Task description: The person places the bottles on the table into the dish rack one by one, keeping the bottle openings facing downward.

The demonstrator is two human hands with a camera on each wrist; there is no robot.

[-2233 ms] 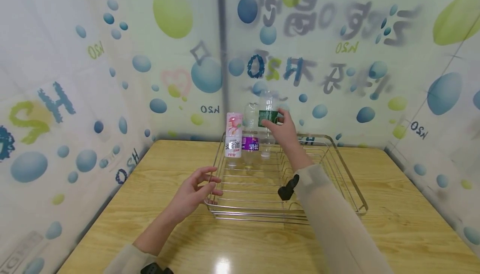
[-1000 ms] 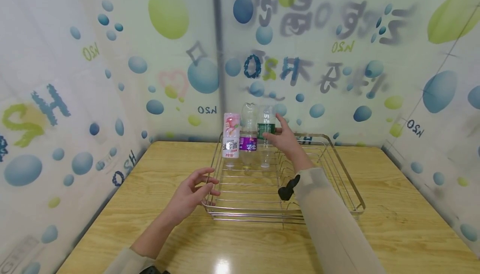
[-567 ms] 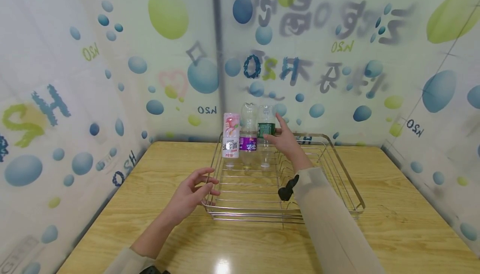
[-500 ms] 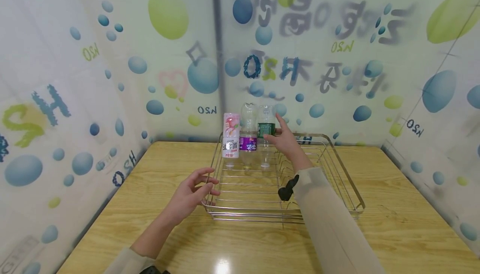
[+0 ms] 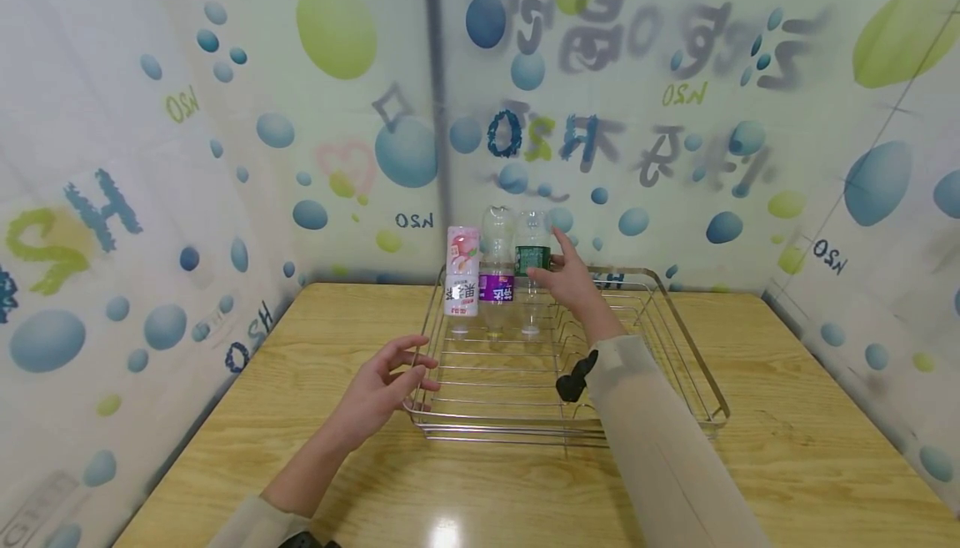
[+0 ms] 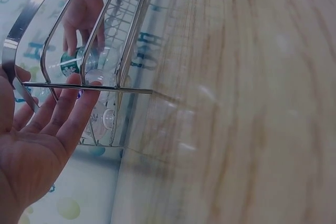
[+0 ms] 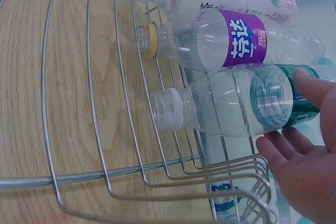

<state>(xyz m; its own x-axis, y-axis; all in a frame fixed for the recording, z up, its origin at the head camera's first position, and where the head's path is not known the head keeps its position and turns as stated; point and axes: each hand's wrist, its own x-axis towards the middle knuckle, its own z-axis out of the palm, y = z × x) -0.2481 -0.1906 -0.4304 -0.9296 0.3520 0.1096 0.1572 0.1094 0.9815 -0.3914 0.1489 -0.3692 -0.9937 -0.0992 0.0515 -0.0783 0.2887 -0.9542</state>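
In the head view, three plastic bottles lean upside down in a row at the back of a wire rack [image 5: 562,423]. One has a pink-and-white wrap [image 5: 462,268], the middle one a purple label [image 5: 497,287], and the right one is a clear bottle with a green label [image 5: 532,258]. My right hand [image 5: 573,285] holds the green-labelled bottle, thumb on its label and fingers below it in the right wrist view. Beside the rack's left front corner is my left hand [image 5: 378,385], fingers loosely bent, fingertips right at the wires [image 6: 100,88]. Both lower bottle necks [image 7: 168,109] show uncapped.
The rack stands on a wooden table [image 5: 337,481], with upright wire dividers [image 7: 231,182] right of the bottles. A patterned curtain [image 5: 675,223] closes off the back and both sides.
The green-labelled bottle has come down into the rack beside the purple-labelled one, my right hand lowering with it. Over the last half second, little moves. My left hand stays at the rack's corner.
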